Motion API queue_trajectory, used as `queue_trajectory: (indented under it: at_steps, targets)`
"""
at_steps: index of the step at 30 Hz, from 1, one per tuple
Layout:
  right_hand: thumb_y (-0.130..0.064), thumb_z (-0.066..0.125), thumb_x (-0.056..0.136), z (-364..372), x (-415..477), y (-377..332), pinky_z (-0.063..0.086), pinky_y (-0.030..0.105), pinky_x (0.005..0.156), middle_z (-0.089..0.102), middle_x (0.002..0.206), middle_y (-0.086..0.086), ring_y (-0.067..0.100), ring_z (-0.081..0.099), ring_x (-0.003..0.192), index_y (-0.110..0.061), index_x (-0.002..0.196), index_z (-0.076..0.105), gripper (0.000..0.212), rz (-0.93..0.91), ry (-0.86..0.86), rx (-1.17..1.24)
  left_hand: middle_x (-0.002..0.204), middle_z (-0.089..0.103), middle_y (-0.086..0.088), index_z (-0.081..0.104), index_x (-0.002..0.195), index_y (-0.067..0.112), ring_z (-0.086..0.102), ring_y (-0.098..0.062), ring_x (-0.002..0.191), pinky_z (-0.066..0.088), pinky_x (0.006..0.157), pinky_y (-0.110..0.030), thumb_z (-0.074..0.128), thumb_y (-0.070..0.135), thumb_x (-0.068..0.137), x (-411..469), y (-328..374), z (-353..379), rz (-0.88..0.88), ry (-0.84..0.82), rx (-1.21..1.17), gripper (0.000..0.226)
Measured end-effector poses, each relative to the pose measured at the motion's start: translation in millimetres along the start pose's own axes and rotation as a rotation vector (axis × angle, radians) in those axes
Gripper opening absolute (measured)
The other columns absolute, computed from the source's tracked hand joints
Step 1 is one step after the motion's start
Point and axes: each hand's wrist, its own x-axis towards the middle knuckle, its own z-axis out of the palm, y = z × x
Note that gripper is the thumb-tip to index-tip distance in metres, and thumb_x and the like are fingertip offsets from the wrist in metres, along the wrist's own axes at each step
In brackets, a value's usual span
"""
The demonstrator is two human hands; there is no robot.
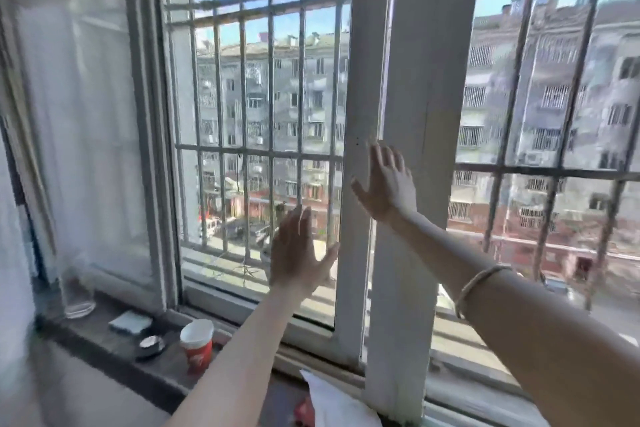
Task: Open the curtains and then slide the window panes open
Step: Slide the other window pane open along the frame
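Both hands are raised at the window, fingers spread, nothing gripped. The left hand (300, 250) is held flat in front of the glass of the left window pane (263, 135), near its right stile; contact with the glass cannot be told. The right hand (388, 184) is laid against the wide white vertical frame (415, 87) at the middle, thumb out to the left, fingers pointing up. A thin bracelet (479, 282) is seen on the right forearm.

The curtain (72, 121) is gathered at the far left, sheer and white, clear of the glass. Metal security bars (242, 149) are seen outside both panes, with apartment blocks (277, 97) beyond. Whether the panes are slid open cannot be told; the picture is blurred.

On the sill (104, 340) at lower left stand a clear glass (79, 291), a small pale pad (130, 322), a dark dish (150, 345) and a red paper cup (198, 343) with a white lid, all well apart from the hands. A white bag (336, 402) lies at the bottom edge.
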Motion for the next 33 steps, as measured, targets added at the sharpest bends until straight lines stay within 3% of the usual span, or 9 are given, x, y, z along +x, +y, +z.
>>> queue_trajectory:
  at_steps: [7,10,16,21,24,26,29,31,33]
  targets:
    - [-0.035,0.047,0.091,42,27,-13,0.027,0.042,0.111,0.005,0.157,0.004,0.021,0.002,0.145,-0.016,0.147,0.002,0.075,0.007,-0.053,-0.005,0.156,0.001,-0.009,-0.001,0.144,0.014,0.002,-0.024,0.143,0.007,0.117,-0.04,0.045,0.049,0.086,26,-19,28,0.039,-0.026,-0.075,0.082]
    - [-0.033,0.048,0.091,58,48,-7,0.017,0.039,0.114,-0.002,0.157,0.006,0.023,-0.003,0.145,-0.016,0.147,0.0,0.076,0.011,-0.005,-0.03,0.156,-0.006,-0.007,-0.004,0.143,0.015,-0.004,-0.022,0.143,0.002,0.116,-0.038,0.045,0.05,0.086,36,-20,49,0.048,-0.012,-0.129,0.084]
    - [-0.03,0.051,0.09,80,86,-2,0.018,0.041,0.114,-0.02,0.154,0.011,0.031,-0.013,0.143,-0.02,0.146,-0.012,0.084,0.113,0.09,-0.013,0.149,-0.024,-0.004,-0.029,0.129,0.023,-0.014,-0.025,0.141,-0.008,0.114,-0.035,0.044,0.052,0.085,66,-14,83,0.071,-0.011,-0.169,0.09]
    - [-0.022,0.048,0.093,82,104,5,0.011,0.031,0.114,-0.017,0.154,0.017,0.029,-0.002,0.144,-0.017,0.145,-0.015,0.082,0.17,0.174,0.154,0.142,-0.027,-0.002,-0.025,0.132,0.021,-0.022,-0.023,0.135,-0.011,0.111,-0.037,0.049,0.058,0.08,94,-4,101,0.117,0.038,-0.194,0.097]
    - [-0.025,0.04,0.095,86,105,3,0.022,0.033,0.113,-0.008,0.154,0.02,0.031,0.012,0.143,-0.014,0.145,-0.012,0.074,0.166,0.279,0.105,0.142,-0.026,-0.001,-0.022,0.133,0.02,-0.023,-0.023,0.133,-0.013,0.11,-0.037,0.052,0.063,0.074,98,-1,114,0.131,0.016,-0.23,0.104]
    - [-0.028,0.037,0.095,91,107,2,0.028,0.033,0.111,-0.004,0.154,0.022,0.031,0.018,0.142,-0.012,0.145,-0.011,0.071,0.178,0.34,0.052,0.147,-0.015,-0.006,-0.012,0.138,0.014,-0.011,-0.027,0.137,-0.005,0.111,-0.041,0.058,0.066,0.066,101,4,119,0.132,0.005,-0.223,0.113]
    - [-0.025,0.037,0.095,96,109,4,0.031,0.034,0.111,-0.002,0.154,0.023,0.032,0.023,0.14,-0.01,0.146,-0.007,0.069,0.171,0.393,0.008,0.14,0.037,-0.026,0.029,0.134,-0.005,0.037,-0.041,0.128,0.03,0.101,-0.055,0.075,0.061,0.048,105,10,123,0.134,0.034,-0.122,0.118]
    - [-0.024,0.037,0.095,101,111,3,0.032,0.034,0.111,-0.001,0.154,0.024,0.033,0.023,0.14,-0.011,0.146,-0.005,0.068,0.164,0.418,0.0,0.133,0.046,-0.028,0.037,0.128,-0.01,0.046,-0.042,0.122,0.038,0.094,-0.056,0.079,0.057,0.04,107,9,123,0.131,0.032,-0.101,0.119]
    - [-0.023,0.038,0.094,107,113,0,0.033,0.035,0.11,0.0,0.154,0.023,0.033,0.021,0.141,-0.011,0.146,-0.004,0.068,0.165,0.431,0.001,0.133,0.046,-0.029,0.038,0.127,-0.012,0.046,-0.043,0.121,0.037,0.094,-0.057,0.082,0.054,0.039,109,3,125,0.14,0.044,-0.1,0.119]
